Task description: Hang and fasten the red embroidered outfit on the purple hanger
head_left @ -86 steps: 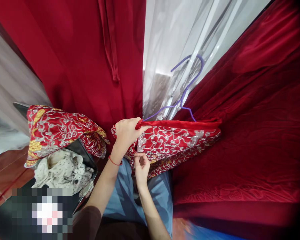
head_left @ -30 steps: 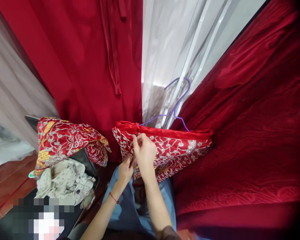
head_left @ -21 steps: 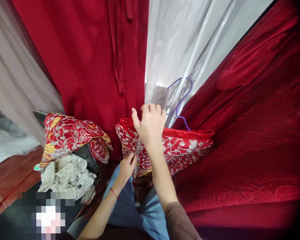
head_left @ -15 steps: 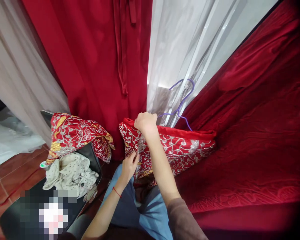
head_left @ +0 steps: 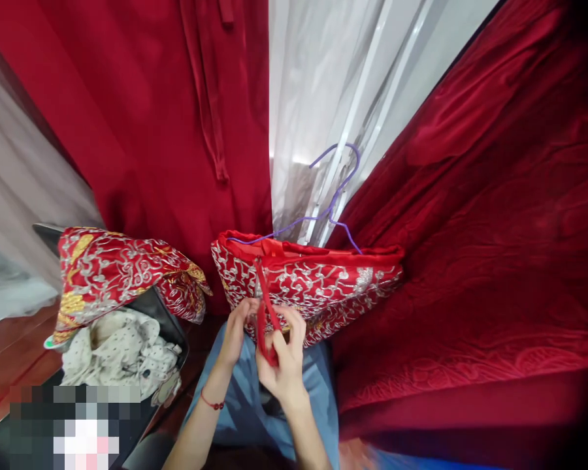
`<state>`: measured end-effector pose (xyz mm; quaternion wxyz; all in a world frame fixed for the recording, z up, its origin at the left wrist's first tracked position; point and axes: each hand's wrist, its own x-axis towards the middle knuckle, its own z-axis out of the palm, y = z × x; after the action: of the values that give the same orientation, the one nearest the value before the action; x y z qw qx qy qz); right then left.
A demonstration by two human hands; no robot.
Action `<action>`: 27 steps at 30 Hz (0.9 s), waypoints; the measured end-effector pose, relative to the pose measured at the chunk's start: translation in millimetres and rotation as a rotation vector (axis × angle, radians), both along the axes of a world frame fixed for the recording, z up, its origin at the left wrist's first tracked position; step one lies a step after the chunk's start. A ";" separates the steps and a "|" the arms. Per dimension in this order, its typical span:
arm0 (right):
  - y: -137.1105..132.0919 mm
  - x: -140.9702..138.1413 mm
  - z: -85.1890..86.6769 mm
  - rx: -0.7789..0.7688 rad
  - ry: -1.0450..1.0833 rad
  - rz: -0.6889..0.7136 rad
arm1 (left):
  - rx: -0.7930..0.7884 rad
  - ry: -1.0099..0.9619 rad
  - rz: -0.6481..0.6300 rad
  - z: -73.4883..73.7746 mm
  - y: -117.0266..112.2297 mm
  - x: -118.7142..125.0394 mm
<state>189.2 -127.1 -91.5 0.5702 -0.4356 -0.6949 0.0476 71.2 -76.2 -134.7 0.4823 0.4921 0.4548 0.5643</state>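
A red garment (head_left: 313, 284) with silver embroidery and a satin top band hangs from a purple wire hanger (head_left: 334, 203). A narrow red ribbon (head_left: 268, 294) runs down its front from the band and loops between my hands. My right hand (head_left: 285, 359) is closed round the lower part of the ribbon, thumb and fingers bent. Just to the left, my left hand (head_left: 236, 329) has its fingertips pinched together against the ribbon's left strand. The fingertips partly hide what lies between them. Behind both hands, the garment's lower part rests near my knees.
At left, a black chair (head_left: 164, 320) carries another red embroidered cloth (head_left: 122, 267) and a white dotted cloth (head_left: 122, 349). Red curtain-like fabric (head_left: 176, 130) hangs behind it. Dark red patterned fabric (head_left: 470, 261) fills the right side. White rails (head_left: 362, 98) stand behind the hanger.
My right hand has left the top band and moved down to hold the ribbon. My left hand has stayed close by. The view has shifted, so things appear farther left.
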 end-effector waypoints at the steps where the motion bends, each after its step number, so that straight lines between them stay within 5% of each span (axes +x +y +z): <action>1: -7.7 0.6 -6.3 -0.029 0.029 -0.002 | -0.020 -0.046 -0.055 5.2 -2.7 0.6; 7: -15.4 9.2 -8.6 -0.109 -0.015 0.103 | 0.014 -0.104 -0.228 30.6 -19.6 6.2; 17: -20.4 21.6 -1.7 -0.284 -0.354 0.459 | -0.026 -0.076 0.009 27.9 -21.3 2.2; 27: -28.0 18.3 -14.1 -0.296 -0.373 0.394 | 0.037 -0.151 0.142 21.6 -20.1 -3.3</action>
<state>207.5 -155.1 -105.5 0.3428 -0.3719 -0.8443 0.1771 67.9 -96.4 -113.1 0.4647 0.4233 0.4404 0.6410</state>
